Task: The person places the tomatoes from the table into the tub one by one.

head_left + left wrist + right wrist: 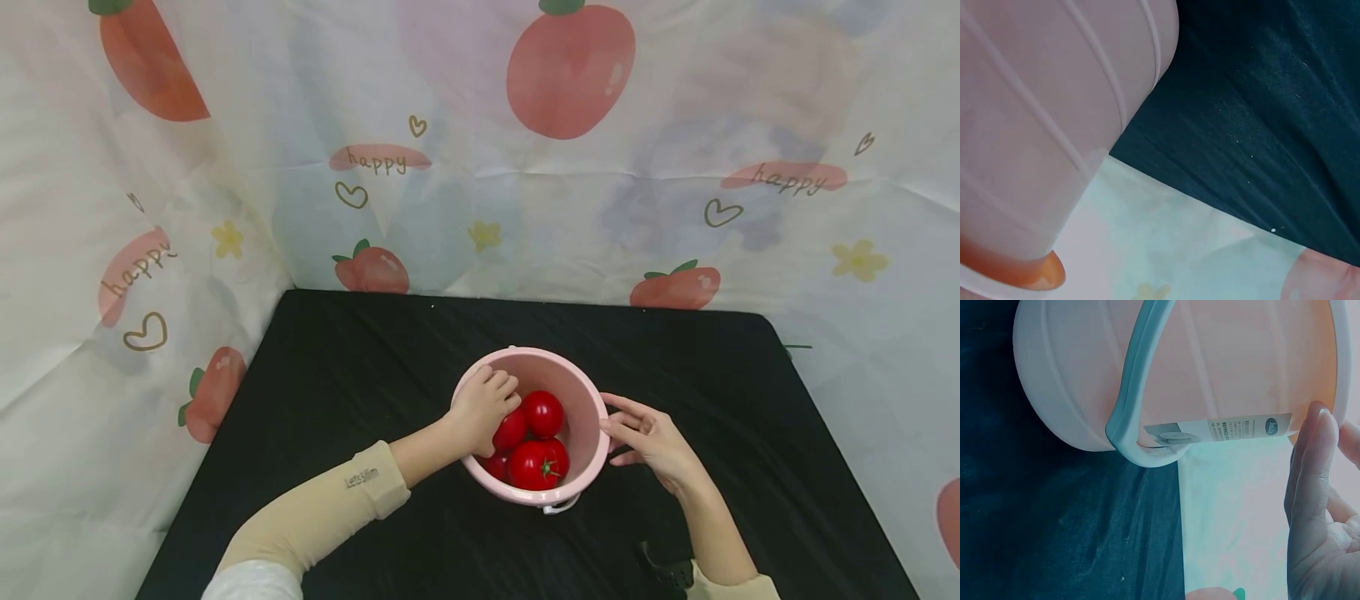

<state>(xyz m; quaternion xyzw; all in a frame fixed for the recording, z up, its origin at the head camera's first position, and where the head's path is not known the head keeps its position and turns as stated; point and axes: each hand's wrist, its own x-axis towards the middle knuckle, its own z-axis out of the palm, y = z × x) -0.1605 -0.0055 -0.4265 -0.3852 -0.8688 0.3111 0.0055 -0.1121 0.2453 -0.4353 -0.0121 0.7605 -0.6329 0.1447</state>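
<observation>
A pink bucket (pixel 581 400) stands on the black-covered table with several red tomatoes inside. One tomato (pixel 543 414) lies toward the back; another, with a green stem (pixel 536 467), is at the front. My left hand (pixel 474 414) reaches over the bucket's left rim and grips a tomato (pixel 510 430), its fingers and thumb around it and the palm hiding part. At the right rim my right hand (pixel 654 443) holds the bucket's edge lightly between thumb and fingers. The right wrist view shows fingertips (pixel 1320 425) against the wall near the rim.
The bucket's pale handle (pixel 1138 375) hangs down beside a printed label (pixel 1235 428). The black tablecloth (pixel 360 358) lies under the bucket, with faint creases. A fruit-patterned curtain (pixel 465 200) encloses the back and sides of the table.
</observation>
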